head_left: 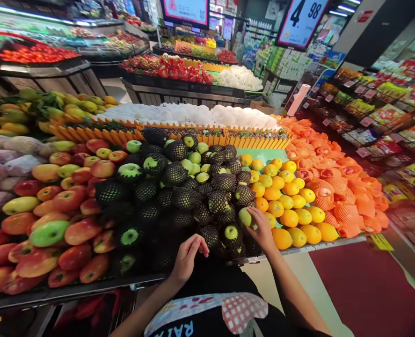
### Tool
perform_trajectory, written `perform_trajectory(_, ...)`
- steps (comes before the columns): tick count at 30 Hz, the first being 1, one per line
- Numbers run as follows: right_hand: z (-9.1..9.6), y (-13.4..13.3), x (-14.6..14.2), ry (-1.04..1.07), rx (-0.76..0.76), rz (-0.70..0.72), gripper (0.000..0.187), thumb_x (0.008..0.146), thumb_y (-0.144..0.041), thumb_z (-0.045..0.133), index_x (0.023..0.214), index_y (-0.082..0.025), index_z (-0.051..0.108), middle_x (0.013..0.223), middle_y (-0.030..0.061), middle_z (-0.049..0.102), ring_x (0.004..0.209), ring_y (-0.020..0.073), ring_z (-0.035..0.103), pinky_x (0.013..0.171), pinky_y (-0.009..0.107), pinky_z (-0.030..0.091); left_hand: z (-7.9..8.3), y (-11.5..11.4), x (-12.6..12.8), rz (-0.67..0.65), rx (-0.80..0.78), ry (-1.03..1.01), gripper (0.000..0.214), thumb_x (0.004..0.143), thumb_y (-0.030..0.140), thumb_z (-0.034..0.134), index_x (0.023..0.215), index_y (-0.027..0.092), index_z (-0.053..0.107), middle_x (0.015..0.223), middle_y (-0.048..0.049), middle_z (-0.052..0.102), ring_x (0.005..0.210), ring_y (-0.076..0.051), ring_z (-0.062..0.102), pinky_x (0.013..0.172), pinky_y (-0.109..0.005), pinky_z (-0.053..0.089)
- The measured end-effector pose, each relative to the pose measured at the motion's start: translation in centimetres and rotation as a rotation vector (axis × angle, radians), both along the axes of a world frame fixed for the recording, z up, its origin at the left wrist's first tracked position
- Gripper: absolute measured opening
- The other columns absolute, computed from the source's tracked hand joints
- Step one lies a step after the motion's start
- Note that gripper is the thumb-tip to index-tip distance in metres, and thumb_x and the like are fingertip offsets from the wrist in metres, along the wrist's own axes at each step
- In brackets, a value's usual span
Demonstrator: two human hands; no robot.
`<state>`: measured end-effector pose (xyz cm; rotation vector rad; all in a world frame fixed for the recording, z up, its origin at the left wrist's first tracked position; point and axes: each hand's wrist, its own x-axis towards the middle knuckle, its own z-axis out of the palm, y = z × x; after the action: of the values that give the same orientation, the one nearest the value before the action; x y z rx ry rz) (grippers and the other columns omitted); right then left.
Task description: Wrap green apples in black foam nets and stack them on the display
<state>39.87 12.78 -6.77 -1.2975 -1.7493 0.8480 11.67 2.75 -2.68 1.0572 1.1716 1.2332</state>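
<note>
A round green fruit (244, 216), like an apple or pear, is in my right hand (261, 229), gripped by the fingers at the boundary between the black-netted fruit and the oranges. Close to the front edge of the stand, my left hand (189, 255) has its fingers curled together, and nothing shows in them. Beneath and behind both hands lies a pile of green fruit in black foam nets (218, 201). One netted green fruit (231, 232) sits between my hands. Oranges (275, 208) are heaped just right of my right hand.
Red and yellow apples (69, 199) fill the left side. Fruit in orange nets (345, 192) is piled at the right. A low yellow fence (193, 136) runs behind, with white-wrapped produce (189, 114) beyond it. Packaged goods shelves (375, 107) stand right.
</note>
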Motion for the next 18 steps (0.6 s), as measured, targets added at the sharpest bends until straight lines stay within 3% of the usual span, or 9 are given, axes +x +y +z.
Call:
perform_trajectory(5,-0.4,1.2,0.4,-0.258,0.149,0.290,0.075,0.075,0.002,0.047,0.142,-0.030,0.053,0.150,0.0047,0.052,0.145,0.0266,0.038,0.122,0.058,0.029,-0.1,0.9,2.0,0.061,-0.001,-0.019,0.048,0.096,0.053,0.048,0.068,0.017,0.062,0.065,-0.0028,0.064,0.061,-0.015,0.059,0.064,-0.028,0.044)
perform_trajectory(8,-0.7,1.7,1.3,-0.452,0.183,0.384,0.081,0.074,0.002,0.046,0.148,-0.029,0.044,0.155,0.0075,0.045,0.145,0.0278,0.037,0.119,0.056,0.035,-0.1,1.4,2.6,0.107,-0.013,-0.028,0.048,0.096,0.053,0.048,0.067,0.017,0.061,0.064,-0.0028,0.064,0.060,-0.015,0.059,0.063,-0.028,0.044)
perform_trajectory(11,-0.5,2.2,2.1,-0.545,0.176,0.440,0.082,0.074,-0.001,0.051,0.150,-0.029,0.040,0.150,0.0099,0.047,0.139,0.0292,0.044,0.115,0.053,0.042,-0.2,1.8,2.8,0.141,-0.017,-0.028,0.049,0.097,0.053,0.047,0.067,0.017,0.061,0.064,-0.0029,0.063,0.060,-0.015,0.058,0.062,-0.028,0.044)
perform_trajectory(15,0.2,3.1,2.3,-0.623,0.193,0.465,0.084,0.072,-0.006,0.059,0.150,-0.030,0.041,0.136,0.0112,0.055,0.126,0.0320,0.054,0.108,0.053,0.047,-0.2,2.6,1.3,0.186,0.029,0.021,0.048,0.098,0.051,0.046,0.068,0.017,0.061,0.064,-0.0024,0.062,0.061,-0.015,0.059,0.062,-0.027,0.045)
perform_trajectory(18,0.4,3.6,2.1,-0.639,0.212,0.399,0.080,0.071,-0.009,0.064,0.146,-0.028,0.045,0.132,0.0114,0.057,0.123,0.0341,0.057,0.104,0.053,0.050,0.4,3.8,-1.8,0.248,0.108,0.140,0.043,0.099,0.047,0.046,0.073,0.017,0.064,0.069,-0.0026,0.063,0.066,-0.015,0.060,0.065,-0.027,0.045)
